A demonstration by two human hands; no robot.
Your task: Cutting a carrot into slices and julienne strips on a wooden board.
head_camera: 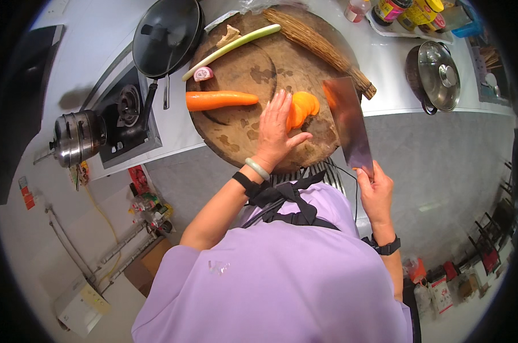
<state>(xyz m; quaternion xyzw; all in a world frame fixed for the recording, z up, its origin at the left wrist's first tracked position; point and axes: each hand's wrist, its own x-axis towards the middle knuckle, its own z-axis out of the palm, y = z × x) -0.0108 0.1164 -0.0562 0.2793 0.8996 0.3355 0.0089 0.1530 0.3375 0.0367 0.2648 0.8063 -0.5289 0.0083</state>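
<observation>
My left hand [277, 122] lies over a round wooden chopping block [231, 133], its fingers straight and its thumb spread. Its edge is against a fanned stack of carrot slices [305, 106], which it partly covers. The handle of a broad cleaver [349, 122] is in my right hand [376, 191], at the block's right side. An orange bit clings near the blade's heel. Left of my left hand lies a large piece of peeled carrot [220, 101]. Farther back on the block are a cut red onion or shallot piece [203, 73], a pale green stalk [235, 49] and a piece of ginger [229, 36].
A bamboo wok brush [316, 45] lies across the block's back right. To the left stand a lidded black pan [166, 38], a gas burner [129, 105] and a steel pot [78, 137]. A glass-lidded pot [438, 77] and a tray of condiment jars [392, 30] are at right.
</observation>
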